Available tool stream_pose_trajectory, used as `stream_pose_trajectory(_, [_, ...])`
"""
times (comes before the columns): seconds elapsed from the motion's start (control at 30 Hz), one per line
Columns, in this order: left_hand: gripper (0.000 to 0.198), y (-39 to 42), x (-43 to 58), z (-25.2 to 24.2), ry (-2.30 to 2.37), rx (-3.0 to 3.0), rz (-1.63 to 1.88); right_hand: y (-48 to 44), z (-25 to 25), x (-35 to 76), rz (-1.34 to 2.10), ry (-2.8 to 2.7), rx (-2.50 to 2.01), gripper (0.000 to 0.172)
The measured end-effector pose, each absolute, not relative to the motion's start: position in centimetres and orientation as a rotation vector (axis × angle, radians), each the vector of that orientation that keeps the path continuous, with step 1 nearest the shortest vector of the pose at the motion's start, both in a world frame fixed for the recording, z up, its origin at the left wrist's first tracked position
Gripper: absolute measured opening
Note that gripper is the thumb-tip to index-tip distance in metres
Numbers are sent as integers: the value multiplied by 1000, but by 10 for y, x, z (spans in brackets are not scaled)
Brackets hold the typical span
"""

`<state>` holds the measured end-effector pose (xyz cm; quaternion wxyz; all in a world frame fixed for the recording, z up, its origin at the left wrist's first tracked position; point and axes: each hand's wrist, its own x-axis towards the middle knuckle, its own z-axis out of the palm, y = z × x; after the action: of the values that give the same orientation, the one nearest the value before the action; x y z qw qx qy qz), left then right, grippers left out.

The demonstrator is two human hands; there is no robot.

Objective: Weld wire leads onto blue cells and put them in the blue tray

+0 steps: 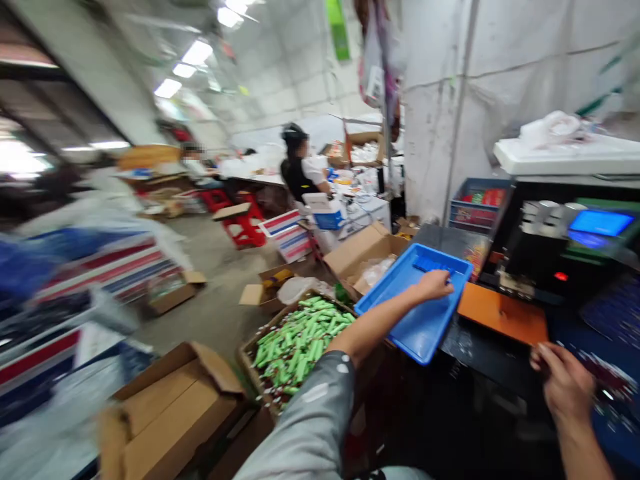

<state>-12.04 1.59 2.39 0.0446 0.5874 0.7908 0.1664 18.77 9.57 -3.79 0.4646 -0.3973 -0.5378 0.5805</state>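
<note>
My left hand is over a shallow blue tray, its fingers closed; what they hold, if anything, is hidden. A small cluster of dark blue pieces lies at the tray's far end, just beyond that hand. On the right, my right hand is curled with thumb and fingers together, near the front corner of an orange plate. Anything between those fingers is too blurred to make out. Behind the plate stands a dark machine with a lit blue screen.
A box of green pieces stands left of my forearm, with an open cardboard box farther left. Another carton is behind the tray. A co-worker sits at a table beyond, near red stools. A blue crate stands by the wall.
</note>
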Motion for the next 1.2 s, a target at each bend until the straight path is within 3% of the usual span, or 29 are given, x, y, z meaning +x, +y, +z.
stream_pose_trajectory(0.13, [5,5,-123,27,2265,1704,1021,85,-22,182,1560,-1309,-988,67])
stream_pose_trajectory(0.27, [19,15,-111,26,1957,1716,1314,87,-16,180,1556,-1332,-987,63])
stream_pose_trajectory(0.43, [31,37,-65,20,1719,1794,1240,88,-7,178,1547,-1291,-1045,63])
stream_pose_trajectory(0.7, [32,68,-32,-6,1623,1759,1313,105,-7,164,1478,-1288,-1063,61])
stream_pose_trajectory(1.2, [34,65,-15,-12,1485,1723,1375,124,-2,125,1428,-1403,-1074,22])
